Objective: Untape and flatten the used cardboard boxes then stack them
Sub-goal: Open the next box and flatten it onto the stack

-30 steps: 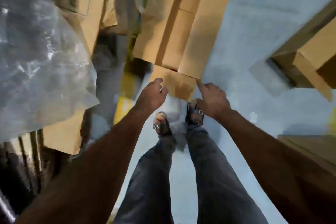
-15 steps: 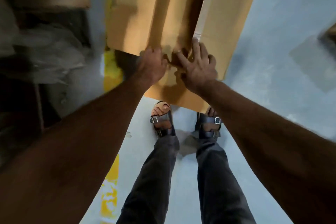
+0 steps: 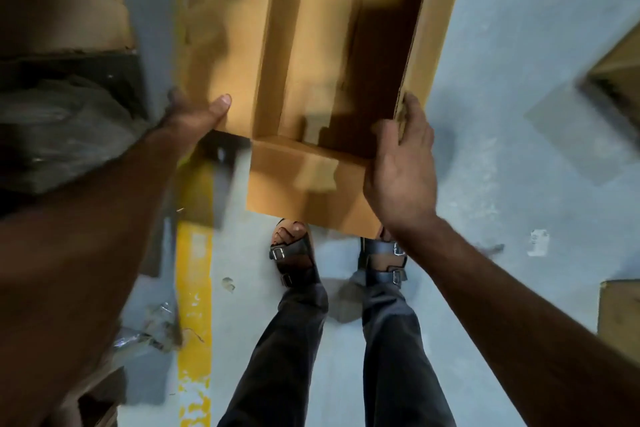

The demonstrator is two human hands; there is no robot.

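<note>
Change: 0.5 s ago both hands picked at the box's (image 3: 332, 55) taped seam; now its flaps stand apart and the inside shows.
Meaning: top looks untaped, so flattening likely comes next (tape scraps cling to the near flap (image 3: 308, 184)).
Box: on the floor (image 3: 519, 45), just ahead of the feet.
Left hand (image 3: 194, 118): grips the left flap, thumb on top.
Right hand (image 3: 401, 163): fingers straight against the right flap edge.
Count: 1 open box, 2 hands, 4 flaps.

box (image 3: 332, 45) flaps now spread open; left hand (image 3: 194, 118), right hand (image 3: 401, 163) moved apart — onto opposite flaps
</note>
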